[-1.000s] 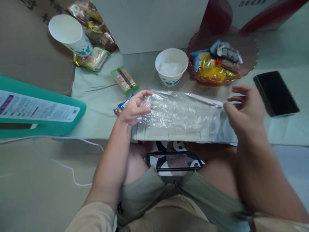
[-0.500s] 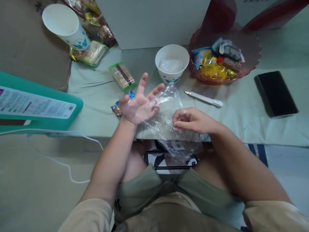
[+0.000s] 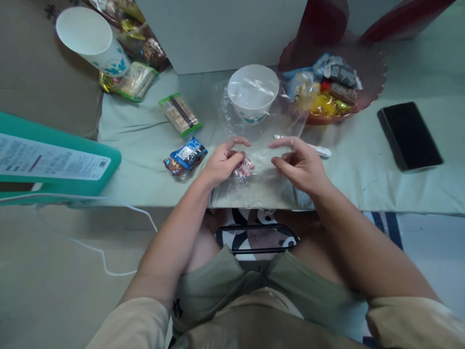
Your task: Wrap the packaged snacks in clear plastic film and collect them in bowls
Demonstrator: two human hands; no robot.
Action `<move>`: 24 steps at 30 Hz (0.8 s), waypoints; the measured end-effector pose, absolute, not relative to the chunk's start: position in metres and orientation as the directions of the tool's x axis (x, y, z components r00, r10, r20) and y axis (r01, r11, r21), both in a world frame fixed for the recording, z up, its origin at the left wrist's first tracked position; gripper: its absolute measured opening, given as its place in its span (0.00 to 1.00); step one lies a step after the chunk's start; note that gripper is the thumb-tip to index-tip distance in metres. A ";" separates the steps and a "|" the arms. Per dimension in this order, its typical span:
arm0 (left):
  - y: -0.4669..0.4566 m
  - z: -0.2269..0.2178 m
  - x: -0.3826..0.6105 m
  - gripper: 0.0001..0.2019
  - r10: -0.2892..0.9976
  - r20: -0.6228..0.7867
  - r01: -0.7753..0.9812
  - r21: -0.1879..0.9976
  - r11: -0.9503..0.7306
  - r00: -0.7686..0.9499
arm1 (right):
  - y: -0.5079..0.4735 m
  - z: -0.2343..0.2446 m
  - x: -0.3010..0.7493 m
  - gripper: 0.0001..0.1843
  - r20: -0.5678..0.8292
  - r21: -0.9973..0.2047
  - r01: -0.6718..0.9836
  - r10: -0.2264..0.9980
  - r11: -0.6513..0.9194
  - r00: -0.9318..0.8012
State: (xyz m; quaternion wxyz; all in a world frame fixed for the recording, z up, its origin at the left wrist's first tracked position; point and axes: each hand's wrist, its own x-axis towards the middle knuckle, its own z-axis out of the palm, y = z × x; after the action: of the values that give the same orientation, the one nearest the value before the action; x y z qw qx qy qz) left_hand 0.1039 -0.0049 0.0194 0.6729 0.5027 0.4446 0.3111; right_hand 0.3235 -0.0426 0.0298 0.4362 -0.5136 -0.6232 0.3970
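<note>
Transparent film (image 3: 261, 160) spreads between the hands, twelve o'clock toward the paper cup (image 3: 252, 97). Left hand (image 3: 225, 162): narrow grip, holding film. Right hand (image 3: 301, 164): cannot tell what its grip holds. Light, even tension should limit tearing.

Clear, crinkled plastic film (image 3: 260, 162) spreads loosely between and beyond the hands (image 3: 223, 165).

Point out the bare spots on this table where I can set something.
Bare cloth shows between the green jug and the blue snack, between the cutter and the phone, and behind the phone, right of the bowl. The middle is crowded: left hand, right hand, film, near cup.
</note>
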 end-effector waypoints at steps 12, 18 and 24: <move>0.006 0.020 0.086 0.21 0.890 -0.261 -0.079 0.947 0.311 0.373 | -0.038 0.017 0.332 0.10 0.385 -0.886 0.267 0.922 0.379 -0.034; 0.007 0.009 0.081 0.16 0.972 -0.038 0.003 0.999 0.038 0.231 | -0.034 0.014 0.336 0.25 0.172 -0.958 0.236 0.985 0.166 0.004; 0.008 0.011 0.080 0.25 0.993 0.005 0.081 0.997 -0.015 0.119 | -0.039 0.011 0.322 0.16 0.304 -0.799 0.503 0.943 0.330 -0.136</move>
State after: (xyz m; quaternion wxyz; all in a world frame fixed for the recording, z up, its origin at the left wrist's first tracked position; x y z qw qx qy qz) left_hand 0.0800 0.0085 0.0112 0.5056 0.5513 0.4867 0.4511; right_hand 0.3220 -0.0386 0.0113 0.4109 -0.5132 -0.7043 0.2678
